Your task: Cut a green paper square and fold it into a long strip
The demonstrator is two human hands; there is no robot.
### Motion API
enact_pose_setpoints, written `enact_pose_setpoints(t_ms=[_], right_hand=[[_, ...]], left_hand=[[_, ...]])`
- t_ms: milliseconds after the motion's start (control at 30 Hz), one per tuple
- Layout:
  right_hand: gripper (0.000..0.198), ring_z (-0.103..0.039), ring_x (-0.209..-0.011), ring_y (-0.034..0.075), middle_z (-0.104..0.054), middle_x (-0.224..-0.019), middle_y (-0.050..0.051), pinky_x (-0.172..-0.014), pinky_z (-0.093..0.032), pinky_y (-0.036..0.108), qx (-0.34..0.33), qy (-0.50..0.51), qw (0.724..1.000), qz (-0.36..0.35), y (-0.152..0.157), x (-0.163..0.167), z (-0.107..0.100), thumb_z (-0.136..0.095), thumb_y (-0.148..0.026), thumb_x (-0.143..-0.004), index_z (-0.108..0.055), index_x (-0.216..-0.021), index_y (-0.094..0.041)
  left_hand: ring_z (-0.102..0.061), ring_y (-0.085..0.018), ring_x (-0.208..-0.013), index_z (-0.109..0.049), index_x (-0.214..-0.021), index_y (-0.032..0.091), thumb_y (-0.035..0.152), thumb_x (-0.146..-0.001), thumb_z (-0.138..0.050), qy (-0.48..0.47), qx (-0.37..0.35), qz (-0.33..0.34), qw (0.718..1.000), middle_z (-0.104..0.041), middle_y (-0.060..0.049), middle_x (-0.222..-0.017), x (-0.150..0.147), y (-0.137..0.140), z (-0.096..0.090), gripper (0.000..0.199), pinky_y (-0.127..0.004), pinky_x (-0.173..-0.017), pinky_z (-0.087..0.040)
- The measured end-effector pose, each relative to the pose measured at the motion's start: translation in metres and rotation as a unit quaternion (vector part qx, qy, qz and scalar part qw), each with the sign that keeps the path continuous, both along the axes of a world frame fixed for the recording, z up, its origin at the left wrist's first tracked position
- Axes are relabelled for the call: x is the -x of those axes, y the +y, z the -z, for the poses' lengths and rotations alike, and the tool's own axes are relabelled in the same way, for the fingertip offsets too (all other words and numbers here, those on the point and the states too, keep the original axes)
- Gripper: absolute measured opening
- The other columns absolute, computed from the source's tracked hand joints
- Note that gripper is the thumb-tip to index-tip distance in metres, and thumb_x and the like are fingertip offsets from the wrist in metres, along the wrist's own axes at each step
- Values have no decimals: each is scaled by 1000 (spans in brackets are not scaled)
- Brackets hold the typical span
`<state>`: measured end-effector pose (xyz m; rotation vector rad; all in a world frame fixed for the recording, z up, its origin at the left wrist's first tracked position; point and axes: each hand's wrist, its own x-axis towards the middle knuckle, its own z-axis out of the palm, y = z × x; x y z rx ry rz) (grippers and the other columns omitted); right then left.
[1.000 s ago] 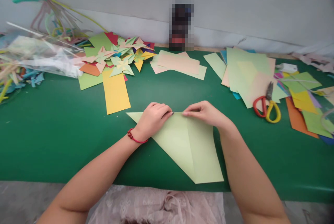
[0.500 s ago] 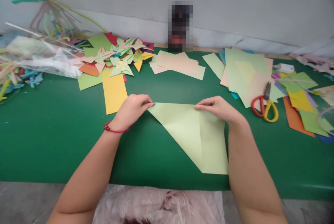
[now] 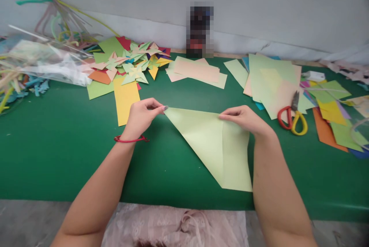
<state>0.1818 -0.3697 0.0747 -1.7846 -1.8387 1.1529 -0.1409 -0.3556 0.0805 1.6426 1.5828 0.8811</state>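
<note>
A sheet of pale green paper (image 3: 201,139) with a diagonal fold spans the space between my hands, near the front of the green table. My left hand (image 3: 145,114), with a red cord bracelet on its wrist, pinches the sheet's pointed left corner, slightly raised. At the upper edge, by the end of the folded flap, my right hand (image 3: 242,119) is closed on the paper between thumb and fingers. The sheet's lower right part reaches down beside my right forearm. A yellow paper strip (image 3: 127,99) lies just behind my left hand.
Folded paper stars (image 3: 135,72) are heaped at the back left, beside plastic bags (image 3: 52,62) and coloured strips. Pink and green paper pieces (image 3: 196,70) lie at the back middle. Scissors (image 3: 293,114) with red and yellow handles rest on the right, near stacked sheets (image 3: 271,78).
My left hand has risen a little, lifting the pale green sheet's left corner up and slightly left. My right hand has barely shifted.
</note>
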Motion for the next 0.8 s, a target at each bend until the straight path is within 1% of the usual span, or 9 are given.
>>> enact_pose_setpoints(t_ms=[133, 200, 267, 300, 367, 400, 467, 633, 800], right_hand=[[32, -59, -80, 20, -70, -83, 2, -70, -41, 32, -3, 11, 1000, 5, -1, 0, -1, -64, -55, -70, -73, -75, -25], [30, -59, -80, 20, -70, -83, 2, -71, -41, 32, -7, 16, 1000, 11, -1, 0, -1, -64, -54, -70, -73, -75, -26], [30, -59, -80, 20, -70, -83, 2, -71, -42, 31, -11, 24, 999, 18, -2, 1, -2, -65, -54, -70, -73, -75, -26], [30, -59, -80, 20, -70, -83, 2, -71, -42, 31, -14, 28, 999, 23, -2, 1, -2, -65, -54, -70, -73, -76, -26], [30, -60, -80, 19, -70, -83, 2, -71, -42, 30, -21, 35, 999, 35, -3, 2, -2, -65, -53, -70, -73, -76, -25], [30, -60, -80, 19, -70, -82, 2, -71, -42, 30, -23, 37, 998, 40, -3, 3, -3, -65, -53, -70, -73, -76, -25], [30, -60, -80, 19, -70, -83, 2, -70, -42, 29, -26, 41, 998, 48, -3, 4, -3, -66, -53, -70, -73, -76, -25], [30, -59, -77, 18, -70, -82, 2, -68, -42, 29, -28, 47, 996, 65, -3, 4, -2, -66, -53, -69, -73, -76, -25], [30, -59, -75, 18, -70, -80, 2, -66, -42, 29, -64, 61, 990, 107, -3, 15, 2, -68, -52, -67, -73, -76, -24]], left_hand=[[-50, -10, -50, -67, -64, 18, 40, -73, -66, -33, 16, -39, 999, -66, 0, -60, 0, 0, 1, 24, -22, -49, -38], [-54, -11, -53, -67, -61, 17, 44, -77, -61, -57, 21, -39, 997, -67, -2, -62, 1, 1, 0, 32, -23, -54, -42], [-60, -13, -61, -68, -65, 16, 50, -81, -55, -109, 33, -13, 993, -69, -5, -73, 1, 2, 0, 40, -25, -64, -47], [-62, -14, -66, -69, -72, 15, 52, -81, -52, -142, 45, 4, 989, -70, -7, -79, 0, 2, 1, 42, -26, -68, -48], [-64, -15, -70, -67, -95, 15, 55, -80, -53, -198, 81, 31, 976, -69, -8, -87, -2, 3, 3, 45, -27, -70, -50], [-63, -15, -71, -63, -105, 15, 55, -79, -55, -215, 98, 38, 971, -68, -8, -87, -4, 3, 5, 48, -27, -70, -50], [-62, -13, -72, -57, -115, 15, 53, -76, -61, -229, 119, 26, 966, -65, -6, -85, -7, 3, 9, 55, -26, -68, -50], [-60, -15, -82, -58, -108, 14, 49, -72, -66, -221, 117, -54, 967, -63, -9, -98, -9, 5, 19, 51, -26, -71, -50], [-60, -22, -102, -55, -110, 16, 45, -73, -68, -282, 126, -43, 950, -61, -12, -114, -16, 1, 19, 49, -34, -85, -50]])
